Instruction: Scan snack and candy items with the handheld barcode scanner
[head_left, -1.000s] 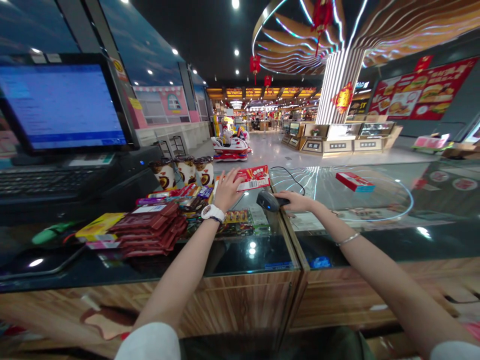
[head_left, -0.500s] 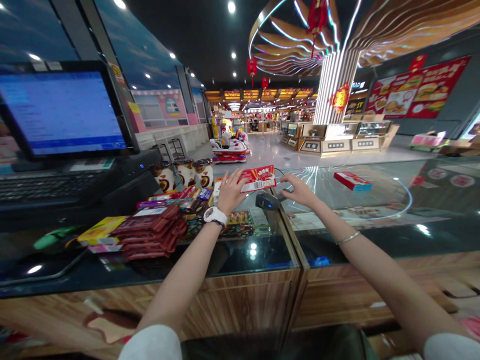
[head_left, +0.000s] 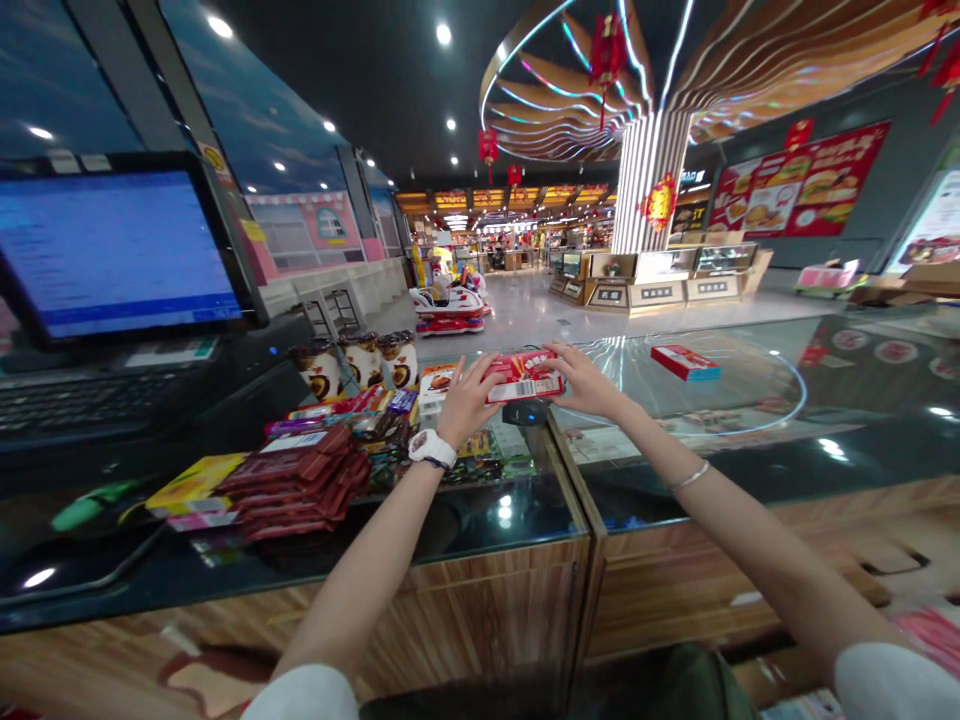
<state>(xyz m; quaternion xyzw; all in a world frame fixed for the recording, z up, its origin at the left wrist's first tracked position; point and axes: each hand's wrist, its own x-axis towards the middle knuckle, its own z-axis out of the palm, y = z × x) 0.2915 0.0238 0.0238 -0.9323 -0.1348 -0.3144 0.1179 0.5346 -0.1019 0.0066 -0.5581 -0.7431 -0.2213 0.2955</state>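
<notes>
Between my two hands is a red box (head_left: 525, 376) with a white barcode strip along its lower edge. My left hand (head_left: 469, 402) grips its left end, and my right hand (head_left: 585, 382) has its fingers on the right end. Just below the box, on the glass counter, lies a dark scanner (head_left: 524, 411) with a small blue light. A white box (head_left: 435, 385) with a food picture stands left of my left hand. Farther right on the glass rests a red and blue box (head_left: 685, 362).
Left of my hands are stacked dark red packets (head_left: 300, 485), a yellow box (head_left: 196, 482), mixed candy bars and three cups (head_left: 358, 360). A monitor (head_left: 120, 250) and a keyboard (head_left: 67, 390) stand at the far left. The wooden counter edge (head_left: 487, 600) runs below my forearms.
My right hand has left the scanner and taken hold of the red box's right end. The box is now held by both hands. The view has shifted slightly.
</notes>
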